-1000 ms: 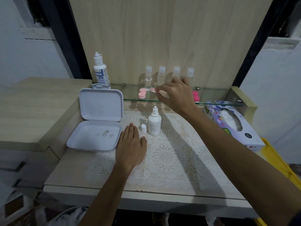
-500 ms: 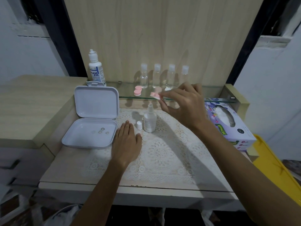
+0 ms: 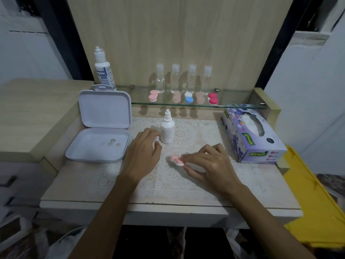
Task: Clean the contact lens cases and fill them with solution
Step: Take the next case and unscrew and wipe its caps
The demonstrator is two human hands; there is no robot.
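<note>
Down off the glass shelf (image 3: 233, 106) comes my right hand (image 3: 207, 165), and the pink lens case (image 3: 175, 160) it pinched up there a second ago is now low over the lace mat (image 3: 196, 131), fingertips (image 3: 183, 157) gripping its right end. The frame is smeared there, so I cannot tell whether the case touches the mat or sits just above it. My left hand (image 3: 143, 152) has shifted too: it lay flat on the mat before, and now it hangs with fingers loosely curled beside the small white dropper bottle (image 3: 167, 128), holding nothing as far as I can see. Its loose cap (image 3: 156, 138) peeks out just past my fingers.

I'd call this the fetch step, barely begun. Four more cases wait on the shelf: a pink one (image 3: 153, 96), two pale ones, a white-and-blue one (image 3: 188, 97) and a red one (image 3: 212, 99), in front of the clear bottles (image 3: 160, 79).

Next I reckon I set the case flat, steady it with one hand and unscrew the lids with the other. They're small and slick, so a firm pinch is needed. Tissue box (image 3: 252, 135) sits to my right for wiping, and the dropper bottle is near for filling.
</note>
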